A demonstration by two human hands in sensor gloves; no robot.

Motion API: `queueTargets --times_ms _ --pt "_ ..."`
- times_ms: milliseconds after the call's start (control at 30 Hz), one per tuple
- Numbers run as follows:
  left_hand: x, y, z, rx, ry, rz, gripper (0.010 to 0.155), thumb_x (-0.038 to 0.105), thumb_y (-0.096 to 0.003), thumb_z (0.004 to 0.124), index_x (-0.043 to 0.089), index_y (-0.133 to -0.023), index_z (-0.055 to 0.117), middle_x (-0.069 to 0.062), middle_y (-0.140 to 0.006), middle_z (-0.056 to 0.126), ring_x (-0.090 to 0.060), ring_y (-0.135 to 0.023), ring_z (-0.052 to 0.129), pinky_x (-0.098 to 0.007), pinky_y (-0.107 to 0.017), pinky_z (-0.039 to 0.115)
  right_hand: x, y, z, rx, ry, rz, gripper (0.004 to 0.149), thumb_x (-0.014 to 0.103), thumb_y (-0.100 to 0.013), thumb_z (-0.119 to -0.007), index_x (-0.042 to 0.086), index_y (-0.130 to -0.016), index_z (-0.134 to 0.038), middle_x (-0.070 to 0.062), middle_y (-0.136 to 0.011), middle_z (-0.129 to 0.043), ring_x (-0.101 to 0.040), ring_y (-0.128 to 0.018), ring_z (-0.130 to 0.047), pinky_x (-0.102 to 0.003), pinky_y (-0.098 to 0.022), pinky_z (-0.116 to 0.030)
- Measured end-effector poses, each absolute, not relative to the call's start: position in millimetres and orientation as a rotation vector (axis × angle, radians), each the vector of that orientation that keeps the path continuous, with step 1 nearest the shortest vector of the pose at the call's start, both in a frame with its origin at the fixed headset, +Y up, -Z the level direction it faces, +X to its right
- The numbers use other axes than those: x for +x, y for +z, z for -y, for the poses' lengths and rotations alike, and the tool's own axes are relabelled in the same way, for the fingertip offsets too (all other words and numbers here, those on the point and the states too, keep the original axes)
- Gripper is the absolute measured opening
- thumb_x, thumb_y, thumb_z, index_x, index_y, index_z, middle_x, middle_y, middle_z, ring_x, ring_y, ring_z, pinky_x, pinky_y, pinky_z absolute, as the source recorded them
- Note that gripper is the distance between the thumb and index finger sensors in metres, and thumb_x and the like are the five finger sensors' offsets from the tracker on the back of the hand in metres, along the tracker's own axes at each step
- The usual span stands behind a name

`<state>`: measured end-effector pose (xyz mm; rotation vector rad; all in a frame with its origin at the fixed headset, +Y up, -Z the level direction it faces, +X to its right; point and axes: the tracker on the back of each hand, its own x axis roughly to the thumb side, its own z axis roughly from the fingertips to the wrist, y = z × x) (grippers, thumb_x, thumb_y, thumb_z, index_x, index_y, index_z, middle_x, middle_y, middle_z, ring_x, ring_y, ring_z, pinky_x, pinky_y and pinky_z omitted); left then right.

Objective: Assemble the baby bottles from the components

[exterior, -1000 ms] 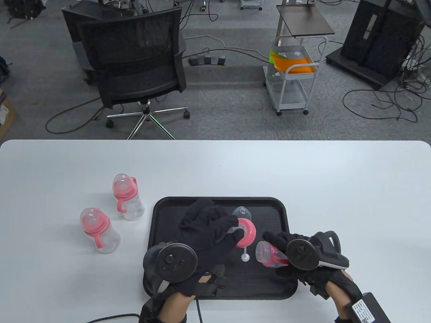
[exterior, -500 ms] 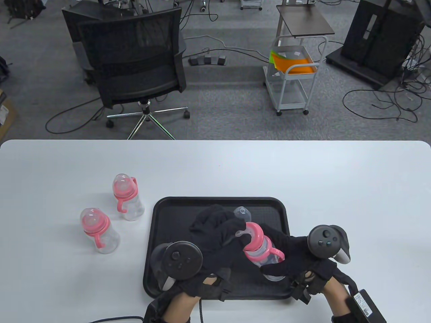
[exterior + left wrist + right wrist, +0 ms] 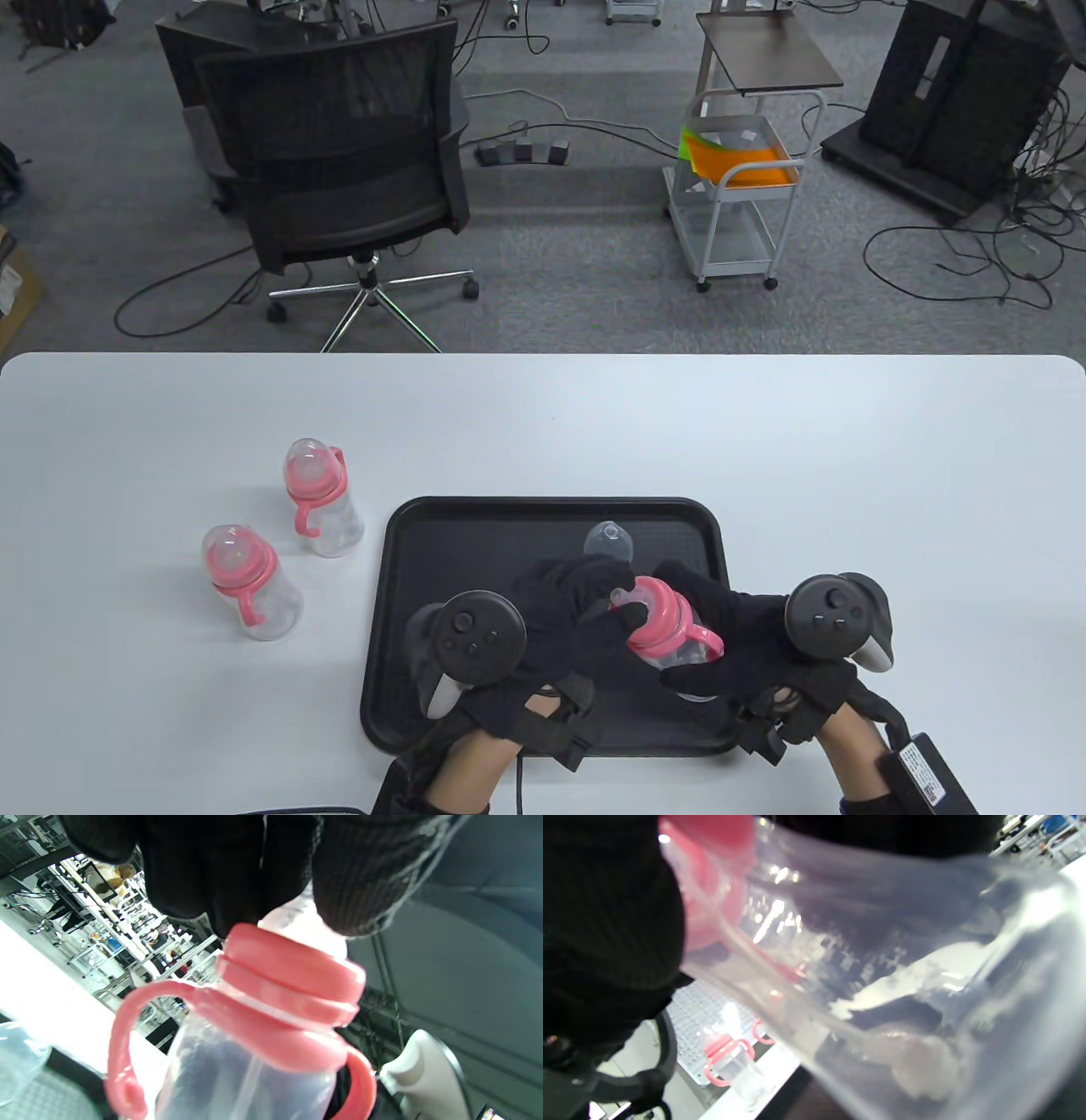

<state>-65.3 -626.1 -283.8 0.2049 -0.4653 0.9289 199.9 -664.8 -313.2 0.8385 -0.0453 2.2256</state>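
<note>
A clear baby bottle (image 3: 679, 649) with pink handles is held above the black tray (image 3: 441, 543). My right hand (image 3: 721, 632) grips its clear body (image 3: 882, 963). A pink collar (image 3: 657, 604) with a clear nipple (image 3: 624, 598) sits on its neck. My left hand (image 3: 581, 607) holds the nipple and the collar's top; in the left wrist view my fingers (image 3: 360, 887) pinch the nipple (image 3: 297, 927) above the collar (image 3: 292, 976). A clear dome cap (image 3: 608, 541) lies on the tray behind my hands.
Two assembled bottles with pink collars stand on the white table left of the tray, one nearer (image 3: 250, 581) and one farther (image 3: 321, 497). One also shows small in the right wrist view (image 3: 734, 1065). An office chair (image 3: 339, 170) stands beyond the table.
The right hand turned the bottle upright and the left hand brought the pink collar with nipple onto its neck. Both hands have since closed in around it and shifted slightly right.
</note>
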Motion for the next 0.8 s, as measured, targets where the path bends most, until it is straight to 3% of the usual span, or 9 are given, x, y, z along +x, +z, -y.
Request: queueTargets --times_ms 67,167,233,300,400,500,567,700,800 --pt "-64.9 -284.6 626.3 0.160 0.886 0.486 0.069 0.063 -0.0401 0.097 0.020 -0.093 0.085 -0.012 -0.090 0.093 -0.040 -0.087 0.088 -0.063 -0.068 0.064 196.6 -310.2 663.5 0.845 2.288 0.089 0.102 0.051 -0.024 -0.106 0.020 -0.106 -0.052 -0.014 -0.094 -0.082 -0.041 -0.080 -0.096 -0.060 -0.060 -0.086" --pt "-59.5 -286.5 627.3 0.028 0.735 0.505 0.092 0.072 -0.0392 0.094 0.019 -0.109 0.066 -0.011 -0.095 0.084 -0.042 -0.089 0.084 -0.065 -0.071 0.060 187.0 -304.7 662.5 0.896 2.367 0.113 0.102 0.050 -0.024 -0.106 0.018 -0.105 -0.053 -0.013 -0.094 -0.081 -0.041 -0.080 -0.095 -0.060 -0.060 -0.085" --pt "-58.0 -286.3 627.8 0.024 0.731 0.515 0.084 0.070 -0.0387 0.096 0.018 -0.103 0.079 -0.014 -0.093 0.086 -0.042 -0.085 0.088 -0.065 -0.069 0.062 184.3 -303.0 664.8 0.901 2.416 0.122 0.103 0.050 -0.023 -0.106 0.016 -0.105 -0.054 -0.013 -0.094 -0.081 -0.040 -0.081 -0.095 -0.060 -0.060 -0.086" --pt "-54.1 -285.4 627.3 -0.033 0.710 0.579 0.080 0.060 -0.0423 0.099 0.018 -0.106 0.074 -0.015 -0.101 0.080 -0.038 -0.082 0.091 -0.063 -0.069 0.066 183.4 -303.4 666.5 0.891 2.434 0.109 0.103 0.050 -0.024 -0.106 0.012 -0.104 -0.055 -0.014 -0.094 -0.081 -0.041 -0.080 -0.095 -0.061 -0.060 -0.085" --pt "-45.7 -282.5 625.5 -0.085 0.654 0.640 0.076 0.045 -0.0462 0.100 0.023 -0.110 0.066 -0.009 -0.113 0.066 -0.047 -0.093 0.081 -0.067 -0.073 0.058 182.6 -304.7 667.9 0.883 2.454 0.095 0.101 0.049 -0.023 -0.107 0.009 -0.103 -0.058 -0.015 -0.093 -0.081 -0.041 -0.080 -0.095 -0.061 -0.060 -0.085" --pt "-40.1 -282.5 626.3 -0.115 0.647 0.700 0.069 0.036 -0.0467 0.101 0.029 -0.108 0.069 -0.002 -0.116 0.062 -0.048 -0.100 0.074 -0.067 -0.075 0.055 184.1 -305.4 668.0 0.897 2.473 0.080 0.100 0.048 -0.023 -0.108 0.008 -0.101 -0.061 -0.016 -0.093 -0.082 -0.041 -0.080 -0.095 -0.061 -0.060 -0.085" --pt "-42.3 -283.8 628.1 -0.093 0.665 0.662 0.072 0.040 -0.0449 0.103 0.030 -0.108 0.070 -0.003 -0.115 0.065 -0.046 -0.098 0.079 -0.063 -0.073 0.062 184.7 -305.3 667.2 0.899 2.476 0.086 0.100 0.049 -0.023 -0.107 0.008 -0.101 -0.062 -0.016 -0.092 -0.082 -0.041 -0.080 -0.096 -0.061 -0.059 -0.086" --pt "-43.4 -284.3 629.9 -0.038 0.649 0.579 0.078 0.049 -0.0402 0.103 0.024 -0.107 0.072 -0.018 -0.103 0.078 -0.042 -0.085 0.093 -0.056 -0.067 0.075 180.6 -301.9 665.2 0.912 2.497 0.122 0.099 0.049 -0.023 -0.107 0.006 -0.101 -0.063 -0.017 -0.091 -0.084 -0.042 -0.078 -0.097 -0.062 -0.059 -0.085" --pt "-45.7 -283.4 630.5 0.058 0.653 0.474 0.081 0.064 -0.0403 0.092 0.015 -0.103 0.076 -0.023 -0.088 0.091 -0.040 -0.066 0.105 -0.053 -0.058 0.084 178.0 -297.6 659.7 0.900 2.541 0.209 0.100 0.049 -0.022 -0.108 0.007 -0.101 -0.063 -0.017 -0.092 -0.083 -0.042 -0.079 -0.096 -0.061 -0.060 -0.085"
